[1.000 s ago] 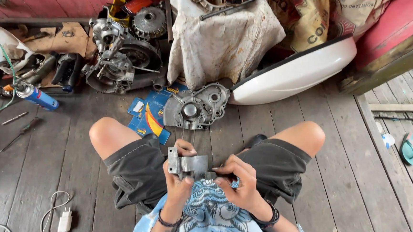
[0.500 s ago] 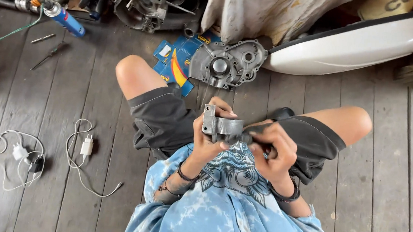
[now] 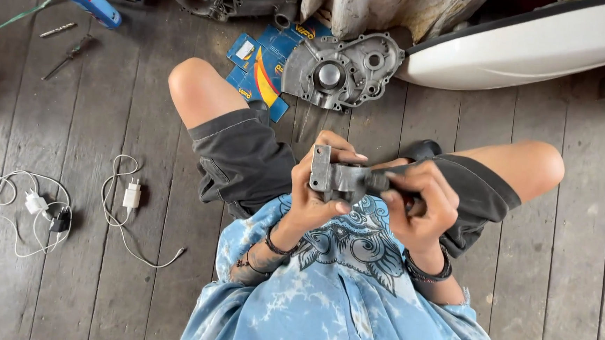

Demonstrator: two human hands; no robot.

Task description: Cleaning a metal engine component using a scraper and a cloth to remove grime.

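Metal part (image 3: 340, 179) in both hands | engine cover (image 3: 340, 71) ahead | chargers (image 3: 131, 196) left

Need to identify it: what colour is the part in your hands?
Dull silver-grey metal part, seen in the head view.

1. Shirt (image 3: 350, 313) – light blue tie-dye with a dark ornate print on the chest.
2. Shorts (image 3: 247, 163) – dark grey, with pale stitching along the hems.
3. Dark bead bracelets (image 3: 428, 272) circle both wrists; tattoo marks show on the left forearm.
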